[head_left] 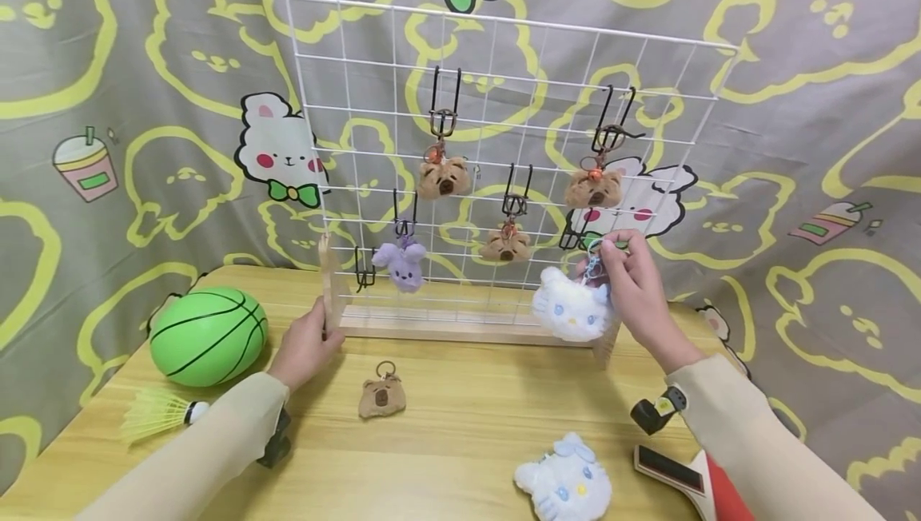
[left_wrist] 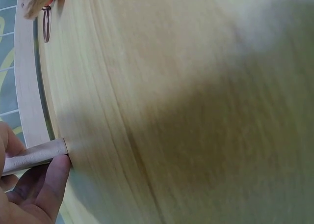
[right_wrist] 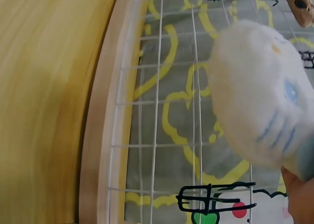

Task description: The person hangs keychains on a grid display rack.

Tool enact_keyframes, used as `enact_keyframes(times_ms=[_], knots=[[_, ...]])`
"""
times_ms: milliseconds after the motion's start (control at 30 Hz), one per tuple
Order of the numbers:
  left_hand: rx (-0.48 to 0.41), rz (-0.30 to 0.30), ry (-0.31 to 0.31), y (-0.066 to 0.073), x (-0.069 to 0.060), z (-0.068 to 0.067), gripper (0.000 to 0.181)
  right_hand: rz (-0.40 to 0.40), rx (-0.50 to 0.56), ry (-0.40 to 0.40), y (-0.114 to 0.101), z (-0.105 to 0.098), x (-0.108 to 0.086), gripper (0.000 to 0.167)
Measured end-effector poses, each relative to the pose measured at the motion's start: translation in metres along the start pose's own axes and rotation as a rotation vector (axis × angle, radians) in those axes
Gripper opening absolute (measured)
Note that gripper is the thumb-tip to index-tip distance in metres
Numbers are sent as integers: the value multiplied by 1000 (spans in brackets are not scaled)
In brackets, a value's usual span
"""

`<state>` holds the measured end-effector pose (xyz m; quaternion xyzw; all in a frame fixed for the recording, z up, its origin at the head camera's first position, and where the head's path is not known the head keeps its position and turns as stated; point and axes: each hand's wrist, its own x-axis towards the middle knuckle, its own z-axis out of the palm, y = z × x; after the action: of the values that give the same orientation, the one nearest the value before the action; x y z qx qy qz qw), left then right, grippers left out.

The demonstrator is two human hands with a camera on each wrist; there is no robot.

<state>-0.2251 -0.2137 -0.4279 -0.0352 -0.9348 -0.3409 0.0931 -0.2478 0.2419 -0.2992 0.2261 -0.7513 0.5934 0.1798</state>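
My right hand pinches the blue ring of a white plush cat keychain in front of the grid's lower right. Beside it a black hook sits on the wire; the right wrist view shows this hook bare, with the white plush above it. At the rack's left end, my left hand grips the wooden side foot; in the left wrist view, thumb and fingers lie on both sides of that wooden piece. Brown plush keychains and a purple one hang on other hooks of the white wire grid.
On the table lie a brown plush keychain, another white cat plush and a red paddle. A green ball and a yellow shuttlecock are at left. One more bare hook is at the grid's lower left.
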Motion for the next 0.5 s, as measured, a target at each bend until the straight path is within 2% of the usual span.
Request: enact_keyframes(times_ms=[100, 500], knots=[[-14, -1, -6, 0, 0, 0, 39, 15, -34, -14, 2, -1, 6, 12], [-3, 1, 4, -1, 0, 1, 39, 46, -47, -43, 8, 4, 14, 10]])
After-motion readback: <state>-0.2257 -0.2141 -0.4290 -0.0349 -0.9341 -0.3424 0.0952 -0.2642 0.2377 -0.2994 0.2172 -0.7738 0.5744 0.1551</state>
